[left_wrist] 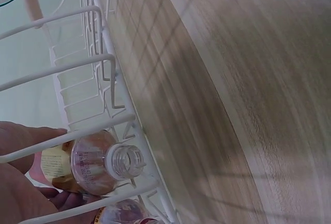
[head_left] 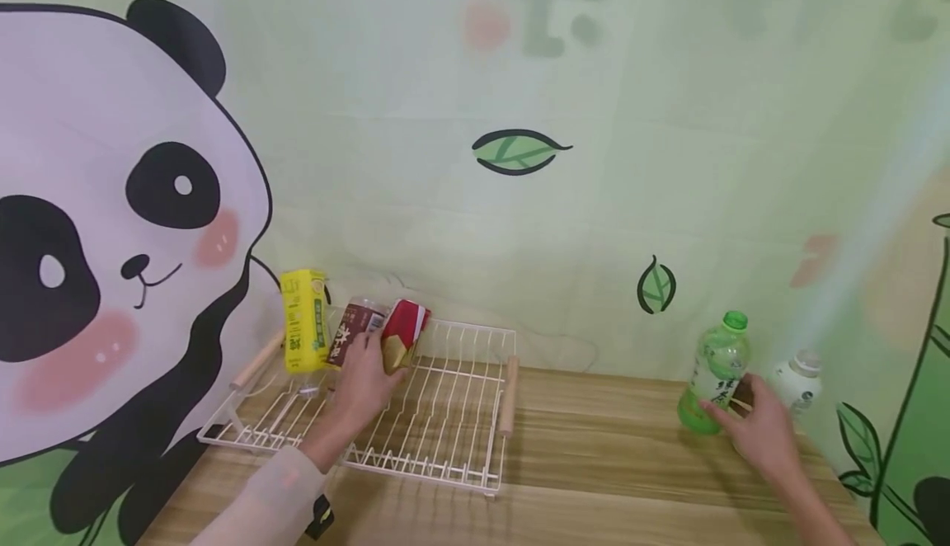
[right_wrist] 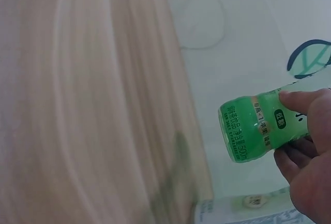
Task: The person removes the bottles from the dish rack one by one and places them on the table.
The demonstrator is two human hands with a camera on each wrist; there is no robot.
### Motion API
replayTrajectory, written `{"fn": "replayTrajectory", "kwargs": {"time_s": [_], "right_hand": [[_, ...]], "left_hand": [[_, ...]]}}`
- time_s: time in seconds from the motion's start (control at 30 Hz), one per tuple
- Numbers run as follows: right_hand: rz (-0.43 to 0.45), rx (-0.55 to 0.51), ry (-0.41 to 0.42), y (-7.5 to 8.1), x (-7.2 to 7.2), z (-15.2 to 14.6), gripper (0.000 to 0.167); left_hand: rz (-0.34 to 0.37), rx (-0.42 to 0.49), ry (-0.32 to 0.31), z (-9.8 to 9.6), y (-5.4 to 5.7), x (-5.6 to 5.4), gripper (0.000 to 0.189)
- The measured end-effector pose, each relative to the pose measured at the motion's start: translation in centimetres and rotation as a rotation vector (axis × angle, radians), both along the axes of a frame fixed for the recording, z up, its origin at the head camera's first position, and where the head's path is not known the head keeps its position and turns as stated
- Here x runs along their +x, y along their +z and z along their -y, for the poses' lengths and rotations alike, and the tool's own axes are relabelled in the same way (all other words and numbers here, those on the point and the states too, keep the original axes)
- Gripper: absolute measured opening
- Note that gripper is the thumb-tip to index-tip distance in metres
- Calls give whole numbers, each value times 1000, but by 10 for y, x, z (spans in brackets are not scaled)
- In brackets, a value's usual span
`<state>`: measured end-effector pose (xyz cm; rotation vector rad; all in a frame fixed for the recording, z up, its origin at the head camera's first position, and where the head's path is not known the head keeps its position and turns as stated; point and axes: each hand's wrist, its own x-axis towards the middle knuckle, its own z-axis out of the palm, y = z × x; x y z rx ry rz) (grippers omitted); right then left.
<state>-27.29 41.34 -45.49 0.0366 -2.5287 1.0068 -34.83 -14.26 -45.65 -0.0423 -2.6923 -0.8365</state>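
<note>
right hand [head_left: 764, 430] pinches green bottle [head_left: 714, 369], far right, cap up, long axis leaning right | rack [head_left: 510, 396] well left | left hand [head_left: 362, 385] nearer rack, gripping red-and-gold bottle [head_left: 406, 327] neck-down

Five bottles [head_left: 303, 323] [head_left: 355, 323] [head_left: 404, 323] [head_left: 712, 373] [head_left: 798, 381], one rack [head_left: 509, 397], two hands [head_left: 362, 381] [head_left: 763, 435]
</note>
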Motion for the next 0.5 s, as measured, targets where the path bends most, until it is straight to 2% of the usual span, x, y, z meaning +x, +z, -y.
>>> {"fn": "replayTrajectory", "kwargs": {"time_s": [0.23, 0.5], "right_hand": [[62, 5, -39, -17, 2, -7, 72], [85, -19, -55, -27, 5, -10, 72]], "left_hand": [[-24, -18, 6, 1, -3, -4, 86], [-32, -15, 4, 0, -5, -5, 84]]}}
